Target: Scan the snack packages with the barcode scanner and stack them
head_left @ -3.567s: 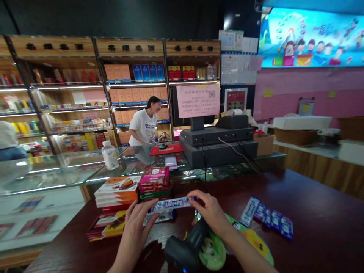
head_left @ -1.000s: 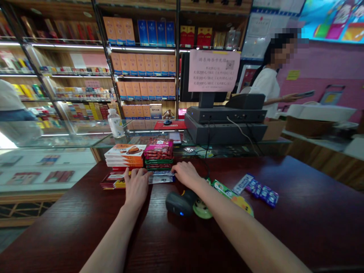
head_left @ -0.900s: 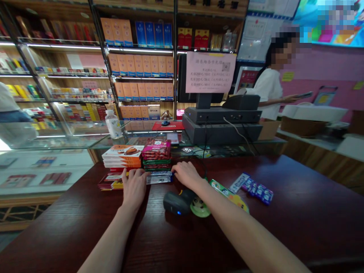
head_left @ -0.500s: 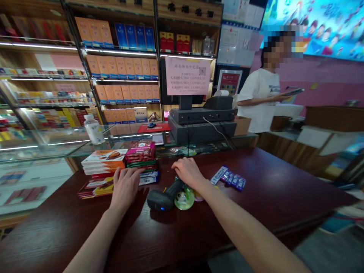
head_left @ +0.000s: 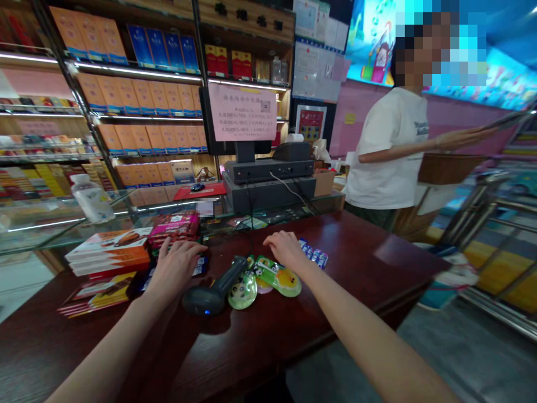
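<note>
My left hand (head_left: 174, 264) lies palm down with its fingers apart, over a blue-and-white packet (head_left: 199, 267) and next to a stack of pink-red packets (head_left: 174, 225). My right hand (head_left: 285, 247) rests empty on the dark red wooden counter (head_left: 335, 246), close to several blue gum packs (head_left: 314, 255). Below it lie green cartoon pouches (head_left: 268, 285). A black handheld barcode scanner (head_left: 212, 296) lies between my hands. Orange chocolate boxes (head_left: 107, 252) are stacked left of my left hand.
A person in a white T-shirt (head_left: 388, 151) stands at the right, holding a flat device (head_left: 503, 121). A cash register (head_left: 268, 187) stands on the glass display counter (head_left: 62, 215) behind the wooden counter, with a water bottle (head_left: 91, 197) at the left.
The view has swung right and tilted. My right hand has left the packets and now rests beyond the scanner, near the gum packs. The person in white has come closer.
</note>
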`<state>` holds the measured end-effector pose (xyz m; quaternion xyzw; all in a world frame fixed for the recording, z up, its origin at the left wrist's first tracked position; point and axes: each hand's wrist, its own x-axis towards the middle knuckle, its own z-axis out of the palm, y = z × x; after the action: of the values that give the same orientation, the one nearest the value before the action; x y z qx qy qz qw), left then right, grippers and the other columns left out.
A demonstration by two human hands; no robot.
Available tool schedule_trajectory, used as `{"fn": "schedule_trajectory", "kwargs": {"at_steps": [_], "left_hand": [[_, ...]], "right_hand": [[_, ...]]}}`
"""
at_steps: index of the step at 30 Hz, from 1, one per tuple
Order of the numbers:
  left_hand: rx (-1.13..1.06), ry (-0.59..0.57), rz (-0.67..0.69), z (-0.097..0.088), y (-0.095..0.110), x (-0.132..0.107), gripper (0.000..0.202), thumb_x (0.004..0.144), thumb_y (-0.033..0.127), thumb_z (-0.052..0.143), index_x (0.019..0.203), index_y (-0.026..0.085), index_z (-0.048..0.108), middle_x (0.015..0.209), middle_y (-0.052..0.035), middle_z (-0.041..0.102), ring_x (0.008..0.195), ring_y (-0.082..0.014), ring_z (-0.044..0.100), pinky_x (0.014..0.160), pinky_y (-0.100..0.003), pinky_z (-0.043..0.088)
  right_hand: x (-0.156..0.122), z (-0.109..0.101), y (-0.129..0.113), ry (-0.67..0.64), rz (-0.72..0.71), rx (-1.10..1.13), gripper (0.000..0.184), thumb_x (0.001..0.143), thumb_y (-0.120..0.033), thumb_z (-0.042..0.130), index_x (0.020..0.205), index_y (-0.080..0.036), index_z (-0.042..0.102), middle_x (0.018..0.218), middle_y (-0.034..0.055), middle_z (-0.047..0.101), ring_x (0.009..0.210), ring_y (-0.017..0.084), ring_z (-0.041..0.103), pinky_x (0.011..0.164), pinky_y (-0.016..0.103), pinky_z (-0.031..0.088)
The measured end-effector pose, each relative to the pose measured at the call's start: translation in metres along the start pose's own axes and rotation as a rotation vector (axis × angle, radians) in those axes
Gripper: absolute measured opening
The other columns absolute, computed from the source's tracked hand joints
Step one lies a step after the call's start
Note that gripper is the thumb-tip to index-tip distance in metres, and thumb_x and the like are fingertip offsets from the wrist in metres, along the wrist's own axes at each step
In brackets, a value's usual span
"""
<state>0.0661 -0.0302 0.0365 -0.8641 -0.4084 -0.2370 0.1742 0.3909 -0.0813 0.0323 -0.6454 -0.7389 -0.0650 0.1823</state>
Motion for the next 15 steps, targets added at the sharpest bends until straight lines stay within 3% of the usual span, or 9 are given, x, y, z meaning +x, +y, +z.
{"fn": "schedule_trajectory", "kwargs": {"at_steps": [8, 15], "left_hand": [[-0.048, -0.055, 0.079, 0.001, 0.071, 0.058, 0.028, 0.092, 0.022, 0.049, 0.106, 0.030, 0.073, 0.108, -0.0025, 0.074, 0.110, -0.0265, 0.061, 0.120, -0.061, 0.014], [-0.157, -0.135, 0.098, 0.022, 0.135, 0.091, 0.025, 0.089, 0.022, 0.055, 0.105, 0.030, 0.073, 0.109, -0.0026, 0.074, 0.113, -0.0257, 0.061, 0.121, -0.062, 0.012]], "right_hand": [[-0.011, -0.009, 0.051, -0.090, 0.120, -0.055, 0.033, 0.095, -0.013, 0.047, 0.109, -0.026, 0.073, 0.112, 0.0046, 0.074, 0.107, 0.022, 0.061, 0.089, 0.035, 0.037], [-0.014, -0.011, 0.079, -0.145, 0.192, -0.058, 0.034, 0.095, -0.016, 0.046, 0.112, -0.027, 0.073, 0.117, 0.0053, 0.073, 0.109, 0.023, 0.061, 0.092, 0.035, 0.038]]}}
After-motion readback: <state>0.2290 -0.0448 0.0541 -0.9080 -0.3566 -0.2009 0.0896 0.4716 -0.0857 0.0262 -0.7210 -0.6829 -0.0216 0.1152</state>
